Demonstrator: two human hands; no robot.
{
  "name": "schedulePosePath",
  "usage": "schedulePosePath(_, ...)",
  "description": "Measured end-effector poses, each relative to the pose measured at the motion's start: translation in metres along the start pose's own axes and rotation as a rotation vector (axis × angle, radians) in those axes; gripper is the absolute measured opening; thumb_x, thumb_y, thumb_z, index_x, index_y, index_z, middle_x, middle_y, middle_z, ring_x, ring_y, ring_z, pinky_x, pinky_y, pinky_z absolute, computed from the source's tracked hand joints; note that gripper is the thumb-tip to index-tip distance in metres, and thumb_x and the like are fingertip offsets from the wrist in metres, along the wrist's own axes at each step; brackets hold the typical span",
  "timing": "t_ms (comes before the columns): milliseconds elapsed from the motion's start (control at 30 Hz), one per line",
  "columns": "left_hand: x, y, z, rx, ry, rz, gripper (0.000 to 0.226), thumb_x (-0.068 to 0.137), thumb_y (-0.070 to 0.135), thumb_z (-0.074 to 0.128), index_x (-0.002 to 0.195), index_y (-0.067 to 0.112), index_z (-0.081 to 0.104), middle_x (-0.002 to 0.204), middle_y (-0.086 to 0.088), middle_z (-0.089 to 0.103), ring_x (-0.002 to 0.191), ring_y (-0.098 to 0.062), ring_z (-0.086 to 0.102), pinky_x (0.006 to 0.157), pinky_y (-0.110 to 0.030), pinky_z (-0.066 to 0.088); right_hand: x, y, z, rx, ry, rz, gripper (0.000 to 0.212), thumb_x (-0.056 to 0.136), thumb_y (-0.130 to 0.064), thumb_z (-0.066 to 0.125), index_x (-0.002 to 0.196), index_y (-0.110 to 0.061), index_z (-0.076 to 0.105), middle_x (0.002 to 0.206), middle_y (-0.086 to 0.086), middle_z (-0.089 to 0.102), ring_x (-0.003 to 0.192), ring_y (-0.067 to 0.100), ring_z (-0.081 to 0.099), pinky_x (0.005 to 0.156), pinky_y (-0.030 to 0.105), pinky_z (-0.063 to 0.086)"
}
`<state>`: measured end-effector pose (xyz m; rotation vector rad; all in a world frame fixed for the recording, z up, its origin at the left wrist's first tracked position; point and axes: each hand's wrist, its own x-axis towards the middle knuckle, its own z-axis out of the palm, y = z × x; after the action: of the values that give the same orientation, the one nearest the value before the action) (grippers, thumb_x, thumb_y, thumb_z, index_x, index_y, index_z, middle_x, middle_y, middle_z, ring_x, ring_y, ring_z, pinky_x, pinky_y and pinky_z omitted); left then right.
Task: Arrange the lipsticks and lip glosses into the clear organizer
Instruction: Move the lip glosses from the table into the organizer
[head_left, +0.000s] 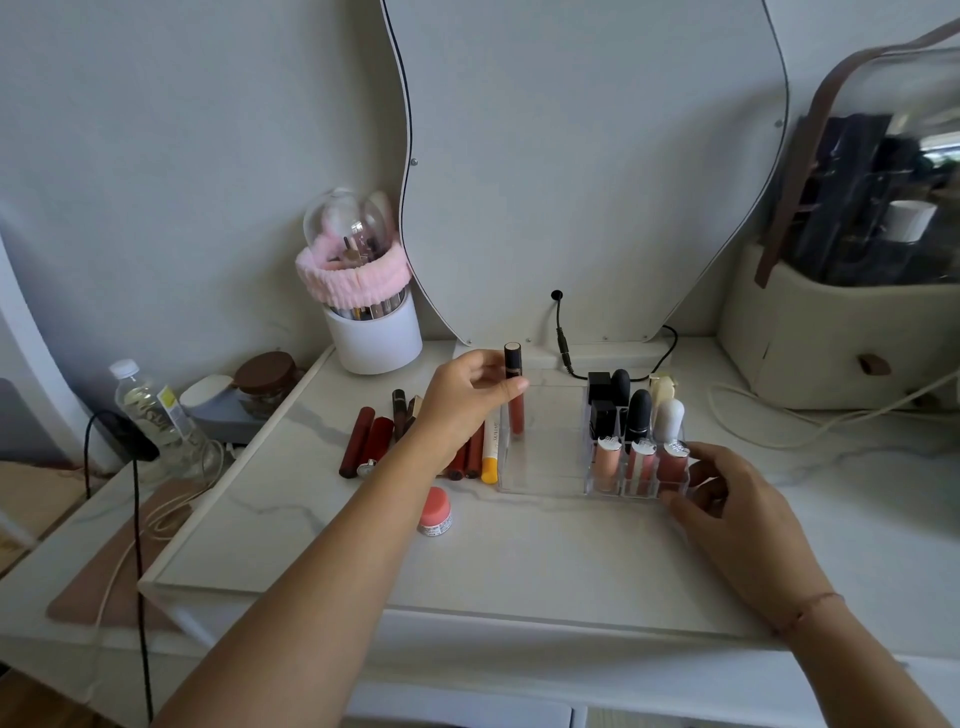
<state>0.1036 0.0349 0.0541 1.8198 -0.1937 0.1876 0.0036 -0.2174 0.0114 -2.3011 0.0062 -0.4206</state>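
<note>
At the far left a water bottle (156, 415) stands off the tabletop's edge, with a brown-lidded jar (267, 382) behind it. A row of dark red tubes (363, 441) lies on the white table (363, 551), partly hidden by the left forearm, and a yellow-capped tube (491, 452) lies just beside the organizer's left wall. A small pink-lidded pot (435, 512) sits nearer the front.

The left hand (467, 400) pinches a lip gloss (514, 389) between thumb and fingers, upright, dark cap on top, at the left end of the clear organizer (540, 467) (whether its base touches the floor there I cannot tell). The organizer's right compartments hold three pink glosses (641, 462) in front and black lipsticks (636, 410) behind. The right hand (727, 499) grips the organizer's right front corner, fingers curled round it.
</note>
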Motion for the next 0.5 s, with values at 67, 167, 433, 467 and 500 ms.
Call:
schedulePosePath(67, 0.0, 0.0, 0.0, -0.003, 0.005, 0.008, 0.023, 0.077, 0.02, 0.074, 0.096, 0.029, 0.065, 0.094, 0.008, 0.071, 0.082, 0.006, 0.064, 0.069, -0.003, 0.046, 0.0, 0.0, 0.0, -0.002, 0.002, -0.001, 0.041, 0.076, -0.017, 0.071, 0.114, -0.024, 0.058, 0.076, -0.007, 0.058, 0.066, 0.009, 0.054, 0.056, 0.018, 0.036)
schedulePosePath(167, 0.001, -0.002, -0.001, -0.012, 0.003, 0.019, 0.023, 0.076, 0.02, 0.074, 0.095, 0.03, 0.065, 0.092, 0.01, 0.071, 0.082, 0.007, 0.064, 0.068, -0.003, 0.045, 0.0, -0.001, -0.001, -0.006, -0.003, -0.002, 0.04, 0.076, -0.017, 0.071, 0.113, -0.025, 0.058, 0.076, -0.007, 0.058, 0.066, 0.009, 0.054, 0.056, 0.018, 0.036)
schedulePosePath(433, 0.005, 0.001, -0.035, -0.017, 0.044, 0.039, 0.029, 0.076, 0.026, 0.075, 0.104, 0.027, 0.066, 0.101, 0.01, 0.071, 0.094, 0.003, 0.064, 0.075, -0.007, 0.047, -0.002, -0.005, -0.003, -0.008, -0.009, -0.001, 0.04, 0.077, -0.015, 0.07, 0.114, -0.024, 0.058, 0.08, -0.007, 0.059, 0.069, 0.008, 0.056, 0.056, 0.017, 0.037)
schedulePosePath(467, 0.006, -0.001, -0.047, -0.002, 0.073, 0.044, 0.027, 0.076, 0.028, 0.074, 0.103, 0.027, 0.067, 0.099, 0.012, 0.071, 0.092, 0.005, 0.064, 0.072, -0.004, 0.045, -0.002, -0.006, -0.003, -0.01, -0.009, -0.002, 0.041, 0.077, -0.014, 0.07, 0.115, -0.023, 0.058, 0.081, -0.006, 0.06, 0.069, 0.008, 0.056, 0.056, 0.017, 0.037)
schedulePosePath(500, 0.007, -0.003, -0.059, 0.01, 0.117, 0.044, 0.025, 0.077, 0.029, 0.074, 0.1, 0.028, 0.067, 0.096, 0.013, 0.071, 0.089, 0.007, 0.063, 0.069, -0.002, 0.044, -0.002, -0.006, -0.003, -0.013, -0.01, -0.002, 0.041, 0.077, -0.014, 0.07, 0.116, -0.023, 0.058, 0.082, -0.005, 0.06, 0.07, 0.008, 0.056, 0.056, 0.017, 0.037)
